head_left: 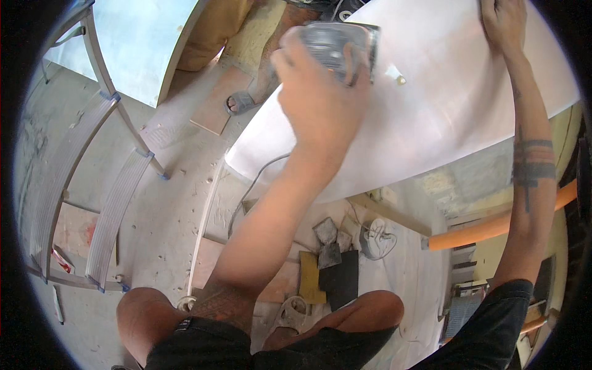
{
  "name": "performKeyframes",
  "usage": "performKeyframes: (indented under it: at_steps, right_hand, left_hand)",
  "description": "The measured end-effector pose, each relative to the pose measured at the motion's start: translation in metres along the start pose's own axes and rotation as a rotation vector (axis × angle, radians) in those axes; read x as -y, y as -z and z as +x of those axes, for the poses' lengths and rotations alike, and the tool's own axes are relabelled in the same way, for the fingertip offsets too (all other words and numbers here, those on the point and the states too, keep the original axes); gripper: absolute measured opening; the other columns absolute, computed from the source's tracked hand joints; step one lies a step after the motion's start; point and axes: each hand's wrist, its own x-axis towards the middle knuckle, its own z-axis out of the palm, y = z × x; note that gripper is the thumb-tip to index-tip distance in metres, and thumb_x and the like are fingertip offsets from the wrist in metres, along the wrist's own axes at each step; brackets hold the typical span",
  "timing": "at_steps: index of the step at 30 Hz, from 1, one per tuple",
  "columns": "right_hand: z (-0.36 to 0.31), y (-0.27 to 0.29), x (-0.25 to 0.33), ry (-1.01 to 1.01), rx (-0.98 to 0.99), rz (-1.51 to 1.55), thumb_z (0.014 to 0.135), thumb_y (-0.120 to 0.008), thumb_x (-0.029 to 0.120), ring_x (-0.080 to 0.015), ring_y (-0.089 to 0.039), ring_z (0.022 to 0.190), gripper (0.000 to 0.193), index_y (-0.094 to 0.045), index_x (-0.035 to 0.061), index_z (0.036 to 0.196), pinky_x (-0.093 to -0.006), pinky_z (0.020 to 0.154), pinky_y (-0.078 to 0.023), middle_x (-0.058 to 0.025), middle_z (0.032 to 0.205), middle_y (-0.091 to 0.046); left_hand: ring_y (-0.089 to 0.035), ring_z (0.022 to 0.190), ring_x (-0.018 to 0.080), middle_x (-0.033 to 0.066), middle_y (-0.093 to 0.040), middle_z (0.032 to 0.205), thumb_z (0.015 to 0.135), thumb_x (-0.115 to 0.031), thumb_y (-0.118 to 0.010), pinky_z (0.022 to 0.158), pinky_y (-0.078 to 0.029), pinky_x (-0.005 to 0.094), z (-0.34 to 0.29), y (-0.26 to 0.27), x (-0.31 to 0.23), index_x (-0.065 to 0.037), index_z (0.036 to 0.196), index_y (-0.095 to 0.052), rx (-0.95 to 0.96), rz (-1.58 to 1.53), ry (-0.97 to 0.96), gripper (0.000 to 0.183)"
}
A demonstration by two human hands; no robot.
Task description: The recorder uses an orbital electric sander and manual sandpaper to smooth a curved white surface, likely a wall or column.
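Note:
My left hand (320,114) is wrapped round a dark electric palm sander (330,46), both smeared by motion. The sander sits on a large white panel (431,135), close to its far left edge. From beneath the panel's near edge, a dark cord (262,171) hangs behind my left forearm. To the right of the sander, a small pale patch with a yellowish spot (399,79) marks the surface. My right hand (504,24) rests on the panel's far right part, holding nothing visible; the picture's edge cuts off some of its fingers.
An aluminium ladder (117,216) stands at left, beside another pale panel (129,43). Beyond the white panel shows another person's sandalled foot (239,102). Below lie a black sheet (342,280), a yellow sheet (312,277) and grey blocks (327,233). An orange pole (493,231) crosses at right.

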Motion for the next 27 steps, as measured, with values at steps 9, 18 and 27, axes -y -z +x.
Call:
performKeyframes:
  at_steps: [9, 18, 27]
  right_hand:
    - [-0.006, 0.002, 0.002, -0.061, -0.020, -0.185, 0.096, -0.052, 0.016, -0.0403, -0.039, 0.145, 0.046, -0.061, 0.0100, 0.140, -0.0511, 0.123, -0.028, -0.0192, 0.154, -0.048]
    - [-0.005, 0.003, 0.002, -0.058, -0.030, -0.168, 0.095, -0.053, 0.015, -0.0404, -0.040, 0.145, 0.046, -0.061, 0.0096, 0.140, -0.0518, 0.123, -0.028, -0.0199, 0.153, -0.049]
    - [0.004, 0.010, 0.006, -0.046, 0.040, 0.014, 0.099, -0.046, 0.036, -0.0595, -0.032, 0.142, 0.053, -0.061, -0.0020, 0.134, -0.0723, 0.112, -0.027, -0.0389, 0.151, -0.039]
  left_hand:
    - [-0.066, 0.104, 0.0424, 0.0268, -0.066, 0.111, 0.079, -0.032, -0.085, 0.091, -0.052, 0.0480, 0.023, 0.013, 0.027, 0.003, 0.124, -0.052, 0.036, 0.043, 0.100, 0.067]
    - [-0.066, 0.103, 0.0445, 0.0253, -0.062, 0.115, 0.080, -0.030, -0.084, 0.090, -0.053, 0.0490, -0.011, 0.005, 0.010, 0.004, 0.130, -0.049, 0.012, 0.009, 0.013, 0.070]
    - [-0.069, 0.088, 0.0413, 0.0190, -0.051, 0.126, 0.075, -0.024, -0.085, 0.063, -0.061, 0.0479, -0.071, 0.012, 0.015, -0.010, 0.141, -0.047, 0.471, 0.023, -0.312, 0.078]
